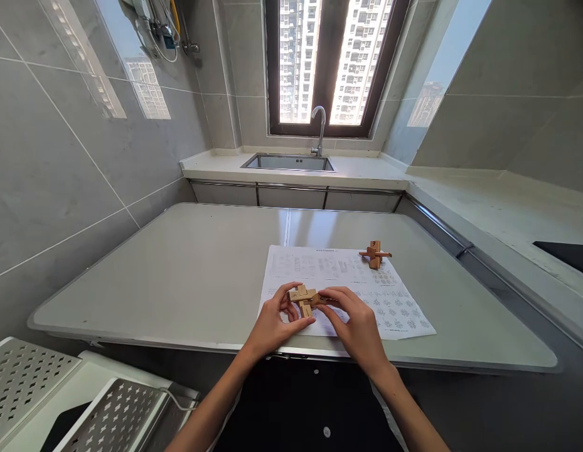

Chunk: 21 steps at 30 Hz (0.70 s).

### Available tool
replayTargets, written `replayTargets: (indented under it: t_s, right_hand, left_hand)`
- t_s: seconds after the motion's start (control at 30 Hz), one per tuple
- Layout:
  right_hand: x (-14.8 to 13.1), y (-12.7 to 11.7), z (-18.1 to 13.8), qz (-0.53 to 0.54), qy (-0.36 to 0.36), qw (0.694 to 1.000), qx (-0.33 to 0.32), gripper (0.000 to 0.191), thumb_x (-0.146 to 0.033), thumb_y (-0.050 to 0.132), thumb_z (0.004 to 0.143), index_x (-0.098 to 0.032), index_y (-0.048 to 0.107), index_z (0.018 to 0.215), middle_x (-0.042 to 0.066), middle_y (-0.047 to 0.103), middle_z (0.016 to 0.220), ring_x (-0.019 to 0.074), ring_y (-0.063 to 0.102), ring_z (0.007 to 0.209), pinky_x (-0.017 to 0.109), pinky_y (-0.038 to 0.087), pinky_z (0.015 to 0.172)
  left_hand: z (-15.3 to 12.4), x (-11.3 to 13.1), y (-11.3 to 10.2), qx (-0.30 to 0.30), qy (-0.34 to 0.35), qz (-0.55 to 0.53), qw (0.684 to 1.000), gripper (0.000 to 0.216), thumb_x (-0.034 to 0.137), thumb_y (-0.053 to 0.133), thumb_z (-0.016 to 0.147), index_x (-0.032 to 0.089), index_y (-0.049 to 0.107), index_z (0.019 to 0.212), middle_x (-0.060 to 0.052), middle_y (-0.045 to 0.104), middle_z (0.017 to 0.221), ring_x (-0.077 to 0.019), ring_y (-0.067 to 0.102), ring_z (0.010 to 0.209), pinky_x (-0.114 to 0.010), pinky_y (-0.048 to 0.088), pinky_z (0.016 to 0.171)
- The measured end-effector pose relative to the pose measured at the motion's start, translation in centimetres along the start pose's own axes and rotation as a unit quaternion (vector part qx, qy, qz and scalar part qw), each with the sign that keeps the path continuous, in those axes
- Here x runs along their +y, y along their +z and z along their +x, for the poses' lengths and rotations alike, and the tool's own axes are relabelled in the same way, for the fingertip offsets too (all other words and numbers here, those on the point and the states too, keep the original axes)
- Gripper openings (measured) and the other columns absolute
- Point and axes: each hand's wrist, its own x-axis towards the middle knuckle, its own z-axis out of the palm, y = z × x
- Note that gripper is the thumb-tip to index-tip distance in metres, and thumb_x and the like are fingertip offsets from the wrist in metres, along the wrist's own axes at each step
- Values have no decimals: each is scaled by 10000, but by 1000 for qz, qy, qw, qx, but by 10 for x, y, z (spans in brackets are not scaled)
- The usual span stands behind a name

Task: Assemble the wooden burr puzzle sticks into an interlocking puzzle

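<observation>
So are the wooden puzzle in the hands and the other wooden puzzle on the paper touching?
Apart. The head view shows the held wooden puzzle near the sheet's front, the second puzzle at its far corner, printed paper between them.

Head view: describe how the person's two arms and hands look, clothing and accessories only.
Both forearms are bare, with no sleeves in view. The left hand and right hand wear no gloves, and no rings, watch or bracelets show. Nails look short and unpainted, though they are small in this picture.

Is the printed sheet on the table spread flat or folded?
Spread flat: the printed sheet lies open on the table, all visible edges down.
</observation>
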Motion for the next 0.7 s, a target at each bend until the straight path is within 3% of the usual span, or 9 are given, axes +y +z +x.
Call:
replayTargets:
  t_s: [0.27,0.4,0.57,0.7]
  right_hand:
    - [2,3,-4,-26,-23,998,-43,240,-350,550,1057,-307,706,1234,91,699,1195,294,696,1048,456,591,926]
    - [1,2,-4,-17,-40,997,-62,254,-328,534,1061,-308,696,1256,97,688,1179,294,691,1071,447,594,929]
    - [1,-4,-4,-10,-57,993,-99,259,-309,531,1059,-310,687,1266,93,682,1174,286,702,1031,447,597,914]
    - [1,-6,-3,2,-60,992,-107,227,-315,561,1056,-295,687,1244,88,685,1162,264,699,986,431,596,890]
  left_hand:
    - [-2,-2,0,-27,10,45,999,667,397,869,782,265,596,1376,20,668,874,-163,620,735,-327,567,804]
    - [-1,1,0,-5,33,71,997,607,358,882,763,268,645,1315,-18,659,1027,-145,590,730,-301,558,746]
    - [-1,2,0,-19,35,71,997,602,374,897,744,276,661,1289,-65,634,1214,-140,604,734,-263,532,608]
    - [-2,-1,0,-35,29,56,997,611,343,888,763,258,637,1314,-29,698,1046,-150,636,736,-310,584,737]
